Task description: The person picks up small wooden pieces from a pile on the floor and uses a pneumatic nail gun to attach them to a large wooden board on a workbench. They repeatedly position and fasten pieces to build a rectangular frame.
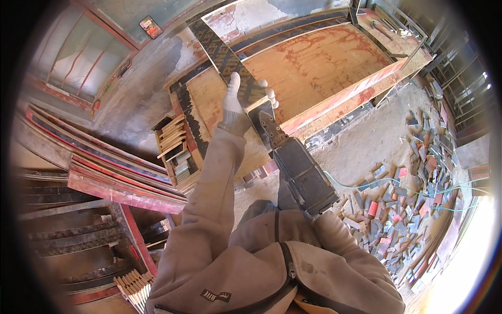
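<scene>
My left hand (234, 104), in a pale glove, is closed round the near end of a long dark printed plywood strip (214, 47). Its thumb lies along the left edge and its fingertips show past the right edge. A black tool that looks like a nail gun (303, 175) slants up from my right sleeve (337, 233), its nose close to the strip's near end. My right hand is hidden behind the tool, where the sleeve meets it. Beyond lies a wide brown wooden panel (319, 68) with reddish stains, on a work table.
A green hose (361, 186) runs right over a heap of wood offcuts (387, 220). Long curved boards (104, 157) are stacked at left. A wooden box of slats (175, 141) stands by the table, with more slats (137, 288) at lower left. A phone-like object (150, 27) is at the back.
</scene>
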